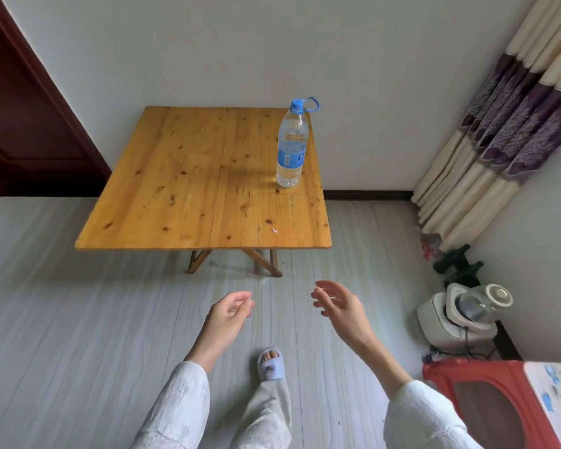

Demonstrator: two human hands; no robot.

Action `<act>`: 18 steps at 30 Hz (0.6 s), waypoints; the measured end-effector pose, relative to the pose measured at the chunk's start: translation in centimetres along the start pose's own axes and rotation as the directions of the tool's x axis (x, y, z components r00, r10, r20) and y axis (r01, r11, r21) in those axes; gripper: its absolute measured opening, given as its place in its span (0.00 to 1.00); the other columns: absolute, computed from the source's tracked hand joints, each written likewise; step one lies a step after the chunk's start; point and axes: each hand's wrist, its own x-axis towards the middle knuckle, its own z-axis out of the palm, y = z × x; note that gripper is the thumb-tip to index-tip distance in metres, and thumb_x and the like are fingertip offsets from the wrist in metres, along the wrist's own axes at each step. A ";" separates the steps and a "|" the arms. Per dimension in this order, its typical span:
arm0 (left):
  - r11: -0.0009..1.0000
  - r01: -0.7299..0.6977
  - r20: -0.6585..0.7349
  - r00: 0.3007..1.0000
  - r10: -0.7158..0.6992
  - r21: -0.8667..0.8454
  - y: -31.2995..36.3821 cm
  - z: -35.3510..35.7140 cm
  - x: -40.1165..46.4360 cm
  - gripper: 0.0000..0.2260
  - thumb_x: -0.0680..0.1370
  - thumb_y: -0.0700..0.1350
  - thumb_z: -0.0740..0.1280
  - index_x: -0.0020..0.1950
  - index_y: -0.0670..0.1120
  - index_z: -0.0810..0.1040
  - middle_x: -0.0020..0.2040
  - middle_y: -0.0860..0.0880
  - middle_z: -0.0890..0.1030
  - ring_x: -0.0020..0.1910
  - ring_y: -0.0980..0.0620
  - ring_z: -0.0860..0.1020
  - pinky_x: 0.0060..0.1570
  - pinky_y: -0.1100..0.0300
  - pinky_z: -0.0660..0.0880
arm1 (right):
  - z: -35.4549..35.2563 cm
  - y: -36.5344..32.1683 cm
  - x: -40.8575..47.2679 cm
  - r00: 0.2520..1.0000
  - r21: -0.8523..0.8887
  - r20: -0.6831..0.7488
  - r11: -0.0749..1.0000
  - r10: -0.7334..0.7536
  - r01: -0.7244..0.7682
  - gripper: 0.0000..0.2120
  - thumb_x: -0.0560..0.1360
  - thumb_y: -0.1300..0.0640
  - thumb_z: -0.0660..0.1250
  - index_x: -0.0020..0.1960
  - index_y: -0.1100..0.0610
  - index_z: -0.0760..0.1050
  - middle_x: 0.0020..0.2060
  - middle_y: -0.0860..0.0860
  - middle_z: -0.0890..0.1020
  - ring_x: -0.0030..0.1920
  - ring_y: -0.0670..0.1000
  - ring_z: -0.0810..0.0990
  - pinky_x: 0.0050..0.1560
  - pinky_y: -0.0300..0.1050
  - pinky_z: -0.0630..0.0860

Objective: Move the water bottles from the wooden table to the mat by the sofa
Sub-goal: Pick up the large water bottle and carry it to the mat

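On the far right part of a square wooden counter (191, 189) stands one clear water bottle (291, 147), upright, with a blue cap, a blue loop handle at the neck and a blue label around its middle. It sits close to the counter's right edge, toward the wall side, and nothing touches it. A tiny white scrap (274, 230) lies near the counter's front edge. The counter stands on crossed wooden legs against a pale wall, on a grey streaked floor (62, 319). Nearer the camera, both hands reach forward over the floor, well short of the counter and apart from each other. The left hand (229, 314) is loosely curled, fingers bent inward, holding nothing. The right hand (339, 304) is half open with fingers spread and slightly curved, also holding nothing. Both arms wear white sleeves. A foot in a pale slipper (270, 364) shows below the hands. At right hang cream and purple curtains (512, 124), with a white appliance (460, 314) and a red stool (486, 400) below them. A dark wooden door (23, 124) is at left.
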 end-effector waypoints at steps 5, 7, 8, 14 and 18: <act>0.998 -0.057 0.027 0.998 0.057 -0.008 5.4 0.1 11.7 0.07 0.78 0.45 0.59 0.55 0.51 0.73 0.49 0.55 0.79 0.51 0.56 0.78 0.52 0.57 0.74 | -1.7 -3.2 11.2 0.999 -0.029 -0.042 1.000 -0.004 0.003 0.12 0.76 0.53 0.62 0.56 0.56 0.74 0.47 0.54 0.82 0.46 0.50 0.81 0.52 0.49 0.78; 0.998 -0.065 0.012 0.998 0.065 -0.023 7.9 -0.1 15.8 0.07 0.78 0.44 0.59 0.55 0.51 0.73 0.49 0.54 0.79 0.50 0.54 0.78 0.53 0.55 0.74 | -2.1 -4.7 15.2 0.999 -0.043 -0.033 0.999 -0.017 0.016 0.12 0.76 0.53 0.62 0.57 0.56 0.73 0.48 0.54 0.82 0.47 0.50 0.81 0.52 0.49 0.78; 0.997 -0.067 0.007 0.998 0.067 -0.028 9.1 -0.2 17.7 0.07 0.79 0.44 0.59 0.55 0.50 0.73 0.49 0.53 0.79 0.50 0.53 0.78 0.54 0.54 0.74 | -2.4 -5.4 17.1 0.999 -0.046 -0.029 0.999 -0.025 0.024 0.13 0.76 0.52 0.62 0.58 0.55 0.73 0.48 0.54 0.82 0.47 0.50 0.81 0.52 0.49 0.78; 0.999 -0.022 0.032 0.999 0.021 0.038 12.9 0.1 27.1 0.11 0.79 0.42 0.58 0.60 0.42 0.73 0.53 0.44 0.79 0.51 0.49 0.77 0.49 0.57 0.72 | -3.8 -6.8 26.5 0.998 -0.074 -0.042 0.996 0.043 -0.046 0.16 0.75 0.53 0.64 0.61 0.55 0.71 0.52 0.54 0.81 0.49 0.52 0.80 0.52 0.50 0.78; 0.992 0.010 0.071 0.997 -0.019 0.130 13.8 1.0 33.1 0.12 0.79 0.46 0.59 0.61 0.47 0.72 0.59 0.44 0.77 0.56 0.49 0.76 0.58 0.53 0.73 | -4.4 -6.3 32.8 0.997 -0.112 -0.010 0.990 0.081 -0.082 0.21 0.74 0.53 0.65 0.65 0.56 0.68 0.57 0.55 0.79 0.49 0.51 0.79 0.50 0.45 0.76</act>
